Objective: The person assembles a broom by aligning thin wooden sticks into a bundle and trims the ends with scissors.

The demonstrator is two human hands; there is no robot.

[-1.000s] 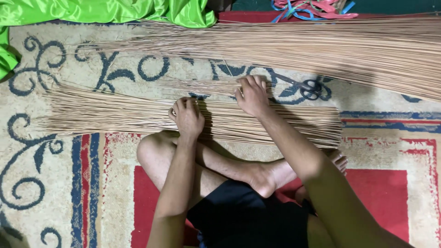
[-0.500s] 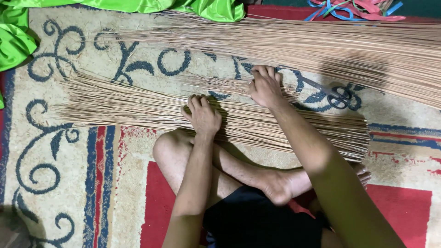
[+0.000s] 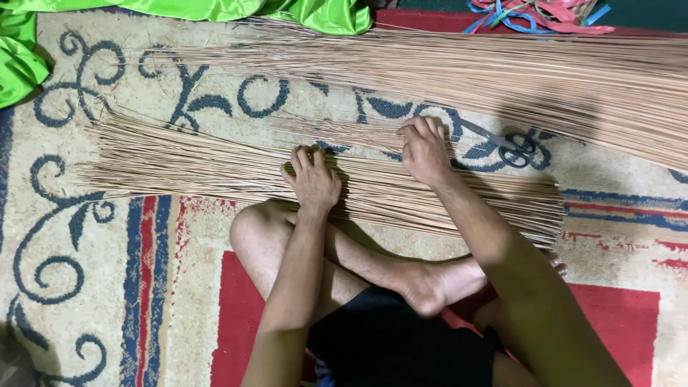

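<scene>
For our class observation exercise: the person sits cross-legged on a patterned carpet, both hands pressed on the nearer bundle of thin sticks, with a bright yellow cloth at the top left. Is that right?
Not quite. The cloth at the top left is bright green, not yellow, as the head view shows. The rest stands: the left hand and right hand rest on the nearer bundle of thin sticks on the patterned carpet.

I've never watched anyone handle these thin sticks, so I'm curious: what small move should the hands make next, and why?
Probably draw the right hand toward the body, sliding the few loose sticks under its fingers into the near bundle. The left hand already presses flat on that bundle, steadying it, while those sticks lie apart on the rug, between the near bundle and the far pile.
</scene>
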